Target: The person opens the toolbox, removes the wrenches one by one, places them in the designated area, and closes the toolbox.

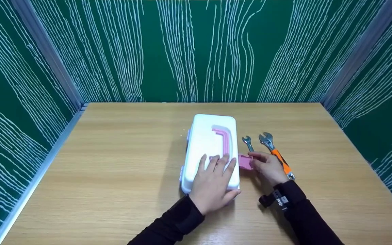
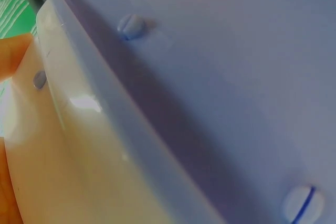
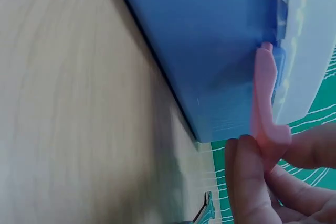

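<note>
A box with a white lid [image 1: 201, 136] and a pink handle [image 1: 226, 141] set into its top stands on the table. My left hand [image 1: 213, 183] lies across the near part of the lid, fingers spread and fairly straight. At the box's right side, my right hand [image 1: 270, 167] pinches a pink latch [image 1: 246, 162] between thumb and fingers. In the right wrist view the latch [image 3: 264, 95] sticks out from the blue box wall [image 3: 199, 40], tilted away from it. The left wrist view looks close along the box's end wall [image 2: 220, 66], below the lid rim.
Just right of the box lies a small open-end wrench [image 1: 247, 140], partly covered by the right hand. Beyond that hand is an adjustable wrench [image 1: 280, 159] with an orange handle. Green patterned panels [image 1: 202, 51] enclose the wooden table [image 1: 114, 170] at the back and sides.
</note>
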Motion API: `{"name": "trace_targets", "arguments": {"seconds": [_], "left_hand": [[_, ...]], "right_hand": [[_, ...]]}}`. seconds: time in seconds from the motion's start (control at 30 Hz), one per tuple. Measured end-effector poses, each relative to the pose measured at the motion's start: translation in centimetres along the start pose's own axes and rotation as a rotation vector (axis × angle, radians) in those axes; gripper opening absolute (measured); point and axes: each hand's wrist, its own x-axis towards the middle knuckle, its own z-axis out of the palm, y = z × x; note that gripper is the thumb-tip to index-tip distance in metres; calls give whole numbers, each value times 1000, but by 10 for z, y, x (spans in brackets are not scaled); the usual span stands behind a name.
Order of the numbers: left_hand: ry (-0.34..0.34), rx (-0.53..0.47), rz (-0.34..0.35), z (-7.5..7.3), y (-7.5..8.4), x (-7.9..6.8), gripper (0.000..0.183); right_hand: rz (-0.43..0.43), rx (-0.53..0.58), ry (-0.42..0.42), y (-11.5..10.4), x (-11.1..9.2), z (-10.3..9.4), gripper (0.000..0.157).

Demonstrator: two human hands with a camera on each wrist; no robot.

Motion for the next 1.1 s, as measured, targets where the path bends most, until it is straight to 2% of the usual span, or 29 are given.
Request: {"name": "trace_targets", "arguments": {"seconds": [0.13,0.27,0.43,0.6,0.7,1.0,1.1], "left_hand": [[-3,6,3,0,0,0,85],[36,10,3,2,0,0,84],[67,25,6,3,0,0,83],[55,19,5,3,0,0,84],[44,13,4,2,0,0,85],[41,18,1,2,0,-1,85],[39,17,1,2,1,-1,85]], "right_hand": [[18,93,21,-2,-2,-3,45],[-4,150,13,-4,-4,-5,48],[-60,136,-24,-5,-6,-7,51],[-151,117,-51,-5,-8,-7,54],[-195,149,-66,-6,-9,-6,57],[-257,144,-51,-9,-8,1,53],[-276,113,-49,-9,-7,1,51]]}}
